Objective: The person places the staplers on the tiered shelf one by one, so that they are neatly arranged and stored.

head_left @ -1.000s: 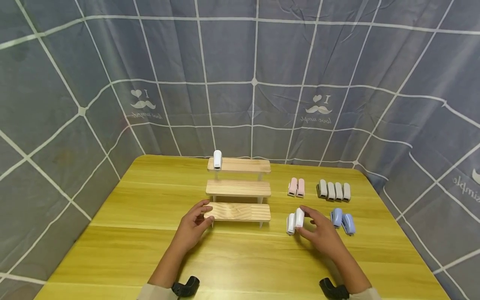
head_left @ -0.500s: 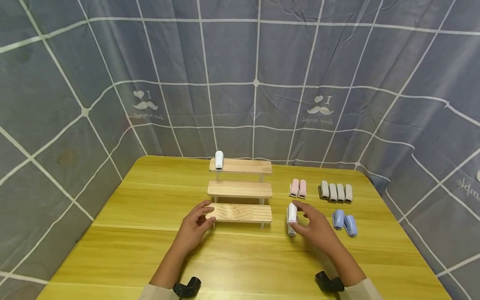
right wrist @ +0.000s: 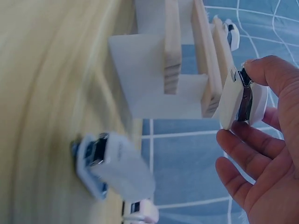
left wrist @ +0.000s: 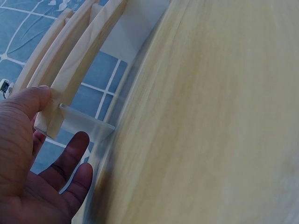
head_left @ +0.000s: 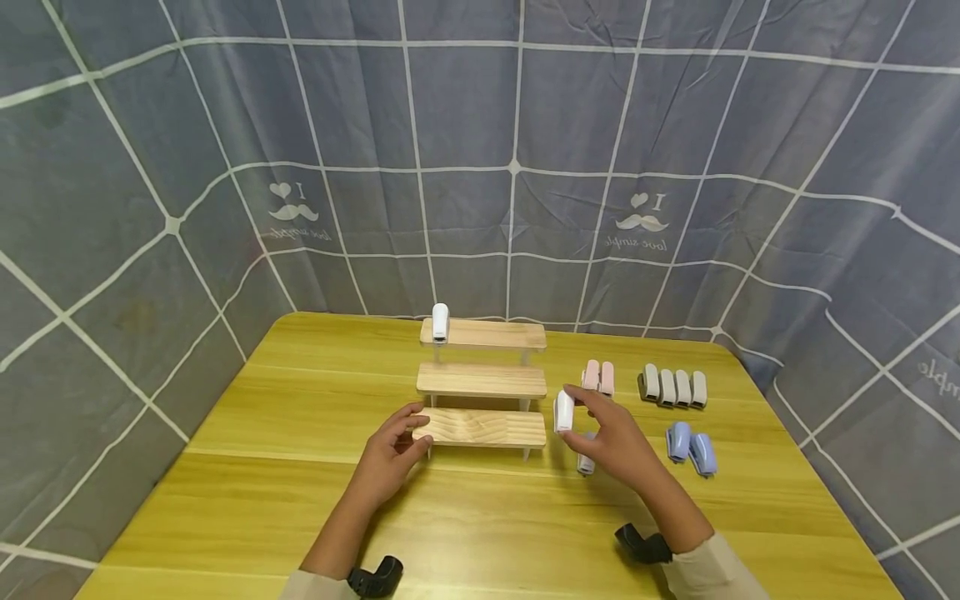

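Observation:
A three-step wooden display stand [head_left: 480, 427] with pale legs stands mid-table. My left hand [head_left: 388, 457] holds the left end of its lowest board, thumb against the board's edge [left wrist: 70, 86] in the left wrist view, two other fingers loose below. My right hand [head_left: 617, 440] pinches a small white stapler [head_left: 564, 412] between thumb and fingers, raised just right of the lowest board. Its metal strip shows in the right wrist view. Another white stapler [right wrist: 122, 165] stands on the table below that hand, partly hidden in the head view. A third white stapler [head_left: 440, 322] sits on the top board's left end.
Right of the stand are two pink staplers [head_left: 598, 377], partly behind the right hand. Farther right, a row of several grey-white staplers [head_left: 673, 387] and two blue staplers [head_left: 690, 448] stand on the wooden table [head_left: 262, 500]. A grey gridded curtain [head_left: 465, 208] surrounds the table.
My right hand has lifted a white stapler from beside its neighbour and carried it left towards the stand. My left hand stays at the lowest board's end.

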Available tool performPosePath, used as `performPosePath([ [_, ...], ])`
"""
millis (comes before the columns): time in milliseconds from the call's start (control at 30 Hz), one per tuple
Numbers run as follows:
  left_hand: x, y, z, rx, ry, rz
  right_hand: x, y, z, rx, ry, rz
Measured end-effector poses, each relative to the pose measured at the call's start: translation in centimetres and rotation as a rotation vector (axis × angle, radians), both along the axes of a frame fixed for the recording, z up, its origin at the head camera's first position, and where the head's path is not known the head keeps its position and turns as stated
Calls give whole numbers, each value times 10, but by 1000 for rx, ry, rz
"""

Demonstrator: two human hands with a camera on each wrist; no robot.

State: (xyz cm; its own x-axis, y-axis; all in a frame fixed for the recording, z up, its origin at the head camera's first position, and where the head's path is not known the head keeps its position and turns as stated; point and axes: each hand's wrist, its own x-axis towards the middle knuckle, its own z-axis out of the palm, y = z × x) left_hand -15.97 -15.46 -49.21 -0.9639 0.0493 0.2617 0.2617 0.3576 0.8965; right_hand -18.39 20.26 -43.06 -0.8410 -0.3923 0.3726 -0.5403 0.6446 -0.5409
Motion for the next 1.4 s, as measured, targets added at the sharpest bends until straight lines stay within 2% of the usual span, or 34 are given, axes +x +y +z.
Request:
performPosePath([
  [267,0,0,0,5,-1,-6,-10,-10,11,3,65,45],
  [833,0,-1,0,-5,-5,-3,-27,-24,35,7,100,75],
  [1200,-2,-1,2,-4,-5,-14,-39,-24,46,9,83,74],
  [1400,1,0,5,-4,-39,-2,-43,-28,49,6,55,69],
])
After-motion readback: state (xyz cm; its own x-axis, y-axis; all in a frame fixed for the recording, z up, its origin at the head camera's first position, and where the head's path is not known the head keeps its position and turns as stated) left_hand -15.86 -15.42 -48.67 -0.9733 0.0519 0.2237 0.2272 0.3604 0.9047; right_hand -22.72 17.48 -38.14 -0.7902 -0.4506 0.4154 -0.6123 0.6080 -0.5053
